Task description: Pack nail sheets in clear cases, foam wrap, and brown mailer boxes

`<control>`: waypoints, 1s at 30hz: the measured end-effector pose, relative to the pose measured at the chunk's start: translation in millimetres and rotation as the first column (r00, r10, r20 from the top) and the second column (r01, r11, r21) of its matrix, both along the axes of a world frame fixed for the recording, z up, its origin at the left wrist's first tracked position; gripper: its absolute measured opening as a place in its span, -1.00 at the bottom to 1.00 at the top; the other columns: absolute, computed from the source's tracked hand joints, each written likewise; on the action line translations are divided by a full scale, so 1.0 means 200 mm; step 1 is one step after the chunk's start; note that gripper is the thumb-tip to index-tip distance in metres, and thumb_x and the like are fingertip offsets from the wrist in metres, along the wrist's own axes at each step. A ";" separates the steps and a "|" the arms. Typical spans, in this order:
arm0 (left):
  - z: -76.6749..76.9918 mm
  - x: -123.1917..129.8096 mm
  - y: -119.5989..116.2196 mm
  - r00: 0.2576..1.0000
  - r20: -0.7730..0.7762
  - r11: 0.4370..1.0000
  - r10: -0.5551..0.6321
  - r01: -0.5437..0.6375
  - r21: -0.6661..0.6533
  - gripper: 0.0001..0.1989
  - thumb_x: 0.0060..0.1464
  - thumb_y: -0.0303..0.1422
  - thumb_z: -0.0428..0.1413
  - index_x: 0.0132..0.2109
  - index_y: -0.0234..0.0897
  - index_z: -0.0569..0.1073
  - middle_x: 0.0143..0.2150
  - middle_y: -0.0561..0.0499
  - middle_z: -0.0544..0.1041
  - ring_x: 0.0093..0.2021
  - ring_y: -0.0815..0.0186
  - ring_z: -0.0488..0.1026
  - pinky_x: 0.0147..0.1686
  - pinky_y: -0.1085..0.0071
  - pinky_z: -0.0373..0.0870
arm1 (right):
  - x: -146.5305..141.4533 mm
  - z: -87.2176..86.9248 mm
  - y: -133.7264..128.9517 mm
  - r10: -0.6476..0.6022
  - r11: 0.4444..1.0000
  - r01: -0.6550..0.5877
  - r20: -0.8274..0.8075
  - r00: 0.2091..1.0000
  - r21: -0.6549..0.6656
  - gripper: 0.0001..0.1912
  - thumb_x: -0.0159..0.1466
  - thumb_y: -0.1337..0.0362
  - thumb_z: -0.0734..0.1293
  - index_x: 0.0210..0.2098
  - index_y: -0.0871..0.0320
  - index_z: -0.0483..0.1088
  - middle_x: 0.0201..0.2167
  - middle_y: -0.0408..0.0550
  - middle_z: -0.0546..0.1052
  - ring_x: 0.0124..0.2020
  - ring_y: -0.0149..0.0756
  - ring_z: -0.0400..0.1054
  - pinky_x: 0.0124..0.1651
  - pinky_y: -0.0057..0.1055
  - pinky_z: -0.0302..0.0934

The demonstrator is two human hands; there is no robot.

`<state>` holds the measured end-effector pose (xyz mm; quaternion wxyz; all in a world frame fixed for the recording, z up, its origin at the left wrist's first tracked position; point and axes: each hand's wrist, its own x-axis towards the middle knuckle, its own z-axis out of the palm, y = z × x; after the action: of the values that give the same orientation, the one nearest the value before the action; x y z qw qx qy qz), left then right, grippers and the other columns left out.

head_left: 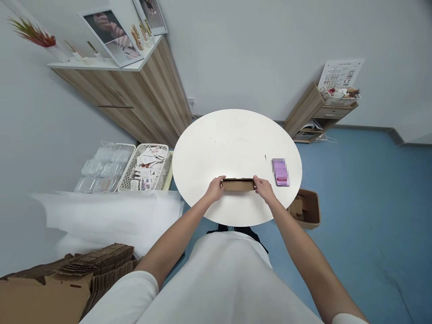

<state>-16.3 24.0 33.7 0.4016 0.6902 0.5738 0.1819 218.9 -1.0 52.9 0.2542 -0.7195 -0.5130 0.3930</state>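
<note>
Altogether, two hands on one cardboard box

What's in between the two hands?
A brown cardboard box, with the left hand gripping one end and the right hand the other. The head view shows it.

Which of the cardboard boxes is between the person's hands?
The small narrow box at the table, with the left hand on one end and the right hand on the other; the bigger open box sits on the floor at right.
</note>
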 end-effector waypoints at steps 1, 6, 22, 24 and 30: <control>0.00 0.00 0.00 1.000 0.021 1.000 -0.002 0.002 -0.002 -0.55 -0.02 -0.47 -0.01 0.07 -0.22 0.24 -0.30 0.00 0.31 -0.31 0.33 0.30 -0.23 0.37 0.28 | 0.00 0.00 0.00 -0.011 1.000 0.011 -0.017 1.000 -0.013 -0.42 0.15 -0.18 -0.02 -0.47 0.15 0.35 -0.55 -0.07 0.40 -0.52 -0.34 0.27 -0.46 -0.42 0.15; 0.00 -0.03 -0.01 0.996 0.086 0.999 -0.020 0.022 -0.025 -0.56 -0.05 -0.48 0.00 0.04 -0.21 0.27 -0.32 0.03 0.30 -0.37 0.38 0.28 -0.28 0.39 0.30 | 0.02 0.04 0.02 -0.011 0.998 0.004 -0.115 0.993 -0.066 -0.43 0.12 -0.20 0.03 -0.51 0.16 0.33 -0.50 -0.05 0.42 -0.50 -0.33 0.31 -0.45 -0.44 0.17; -0.01 0.03 0.03 0.992 0.112 0.996 0.064 -0.056 -0.071 -0.60 -0.02 -0.44 -0.02 0.03 -0.20 0.31 -0.33 0.04 0.31 -0.35 0.38 0.28 -0.25 0.38 0.31 | 0.11 0.11 0.11 0.113 0.977 -0.132 -0.121 0.986 -0.166 -0.51 0.15 -0.12 0.07 -0.38 0.15 0.35 -0.54 -0.09 0.48 -0.54 -0.36 0.34 -0.42 -0.44 0.15; -0.01 0.03 0.02 0.992 0.118 0.996 0.054 -0.046 -0.070 -0.60 -0.02 -0.44 -0.02 0.02 -0.20 0.32 -0.32 0.03 0.31 -0.33 0.38 0.29 -0.23 0.38 0.31 | 0.13 0.11 0.11 0.139 0.975 -0.156 -0.113 0.984 -0.158 -0.52 0.16 -0.12 0.07 -0.37 0.14 0.35 -0.54 -0.10 0.48 -0.53 -0.35 0.34 -0.43 -0.44 0.14; 0.00 0.07 -0.01 0.984 0.163 0.994 0.069 -0.054 -0.095 -0.60 -0.06 -0.41 0.04 0.00 -0.20 0.35 -0.32 0.04 0.34 -0.35 0.39 0.31 -0.28 0.40 0.32 | 0.18 0.09 0.13 0.224 0.973 -0.222 0.026 0.974 -0.067 -0.52 0.19 -0.08 0.03 -0.36 0.12 0.38 -0.54 -0.11 0.45 -0.51 -0.33 0.31 -0.44 -0.44 0.10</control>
<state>-2.8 22.8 33.6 0.4730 0.6357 0.5671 0.2249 254.5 25.4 71.6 0.1766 -0.6716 -0.5819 0.4232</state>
